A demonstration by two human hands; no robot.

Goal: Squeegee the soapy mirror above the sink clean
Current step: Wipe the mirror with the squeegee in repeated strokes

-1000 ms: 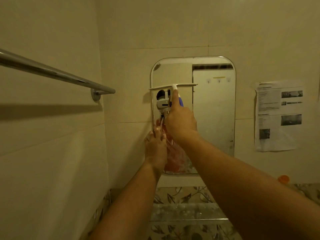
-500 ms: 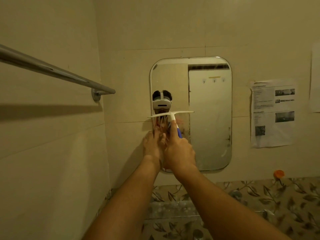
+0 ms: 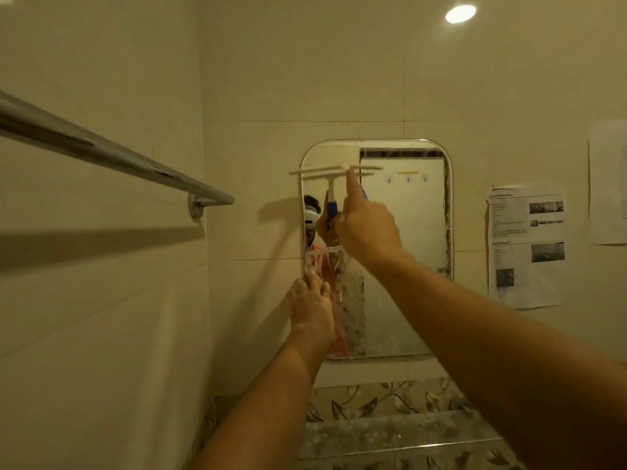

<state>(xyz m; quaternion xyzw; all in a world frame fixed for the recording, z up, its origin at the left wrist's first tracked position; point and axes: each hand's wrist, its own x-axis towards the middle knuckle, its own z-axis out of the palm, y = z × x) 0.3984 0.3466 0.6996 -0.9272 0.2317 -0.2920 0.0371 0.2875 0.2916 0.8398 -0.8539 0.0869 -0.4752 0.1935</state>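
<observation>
**A:** Status on the mirror [image 3: 417, 266]?

**B:** Partway. Squeegee [image 3: 319, 171] blade is near the top, 11 o'clock on the glass, overhanging the left edge. Right hand [image 3: 368, 228] grips the handle, index finger laid up along it. Left hand [image 3: 310, 313] is flat, fingers straight, touching the glass edge at 8 o'clock.

**A:** What's left?

**B:** Suds [image 3: 353, 310] at 6–7 o'clock. Upper glass looks clear. I'd guess at least one full downward pull to go.
</observation>
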